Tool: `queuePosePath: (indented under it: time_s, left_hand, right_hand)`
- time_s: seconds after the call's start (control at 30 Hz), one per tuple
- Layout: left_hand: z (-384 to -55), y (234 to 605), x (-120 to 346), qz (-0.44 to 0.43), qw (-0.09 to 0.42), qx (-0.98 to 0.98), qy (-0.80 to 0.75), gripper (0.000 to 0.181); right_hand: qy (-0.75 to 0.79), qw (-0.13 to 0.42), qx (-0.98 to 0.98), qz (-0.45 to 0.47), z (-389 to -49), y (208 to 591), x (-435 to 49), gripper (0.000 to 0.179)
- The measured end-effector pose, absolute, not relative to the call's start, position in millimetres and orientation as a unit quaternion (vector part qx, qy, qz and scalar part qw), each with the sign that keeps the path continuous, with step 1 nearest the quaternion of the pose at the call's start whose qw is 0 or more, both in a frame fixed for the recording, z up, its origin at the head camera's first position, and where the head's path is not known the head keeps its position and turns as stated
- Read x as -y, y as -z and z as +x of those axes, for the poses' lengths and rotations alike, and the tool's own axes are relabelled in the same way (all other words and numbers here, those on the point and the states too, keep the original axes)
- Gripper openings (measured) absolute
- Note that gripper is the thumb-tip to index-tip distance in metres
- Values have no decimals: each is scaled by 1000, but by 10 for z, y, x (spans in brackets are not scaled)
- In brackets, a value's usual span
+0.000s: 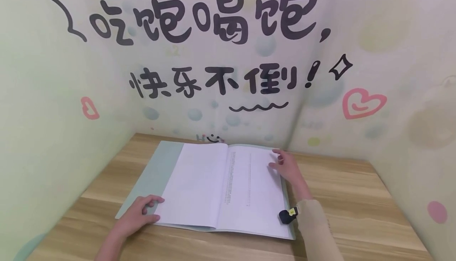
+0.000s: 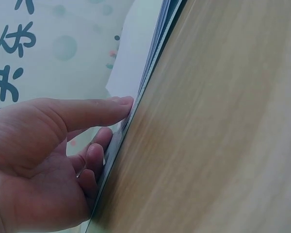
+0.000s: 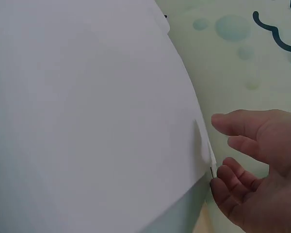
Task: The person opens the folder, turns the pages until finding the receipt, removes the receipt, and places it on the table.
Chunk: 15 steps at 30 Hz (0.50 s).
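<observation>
A book lies spread flat on the wooden table, its pale blue-green cover (image 1: 156, 164) showing at the left. Its left page (image 1: 194, 185) is blank; columns of small print run down the right page (image 1: 263, 197). At the lower left corner of the blank page is my left hand (image 1: 134, 215), fingers loosely bent. In the left wrist view its thumb (image 2: 99, 111) touches the stacked page edges. My right hand (image 1: 286, 169) is over the upper right edge of the printed page, thumb and fingers apart. Its lower fingers (image 3: 233, 182) are at the page corner in the right wrist view.
The wooden table (image 1: 356, 201) extends on both sides of the book. Behind it stands a pale wall (image 1: 392, 55) with dark lettering and pink hearts. A small black device (image 1: 285, 216) sits at my right wrist, beside a beige sleeve (image 1: 317, 229).
</observation>
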<state>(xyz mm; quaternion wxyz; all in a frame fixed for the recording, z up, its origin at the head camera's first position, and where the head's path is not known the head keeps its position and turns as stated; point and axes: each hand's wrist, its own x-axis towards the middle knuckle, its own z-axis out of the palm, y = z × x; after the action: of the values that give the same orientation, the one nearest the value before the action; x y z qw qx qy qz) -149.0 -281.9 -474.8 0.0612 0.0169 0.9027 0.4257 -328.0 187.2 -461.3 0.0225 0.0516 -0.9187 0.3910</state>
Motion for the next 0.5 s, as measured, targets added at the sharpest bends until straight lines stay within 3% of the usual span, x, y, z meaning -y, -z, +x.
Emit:
queuePosePath:
  time_s: [0.5]
  left_hand:
    - [-1488, 4710, 2811, 14, 67, -902, -426, 47]
  right_hand:
    - [-364, -75, 927, 47, -3211, 4831, -2108, 76]
